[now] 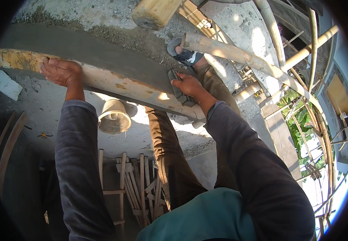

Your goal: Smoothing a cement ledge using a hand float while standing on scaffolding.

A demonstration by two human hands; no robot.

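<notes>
A long wooden board (117, 82), pale and stained with old cement, runs along the side of a strip of smooth wet grey mortar (85, 46). My left hand (62, 73) is closed over the board's upper edge near its left part, the thumb on the mortar side. Toward the board's right end, my right hand (190, 86) grips a mortar-coated hand float (184, 98). The float lies across the board's edge, partly on the mortar. My fingers hide much of its handle.
A dirty plastic bucket (115, 120) stands beyond the board between my arms. Thick bamboo poles (238, 56) cross the upper right, beside my sandalled foot (186, 54). A wooden post (154, 14) stands at the top. Wooden ladders and sticks (141, 184) appear far below, past the ledge.
</notes>
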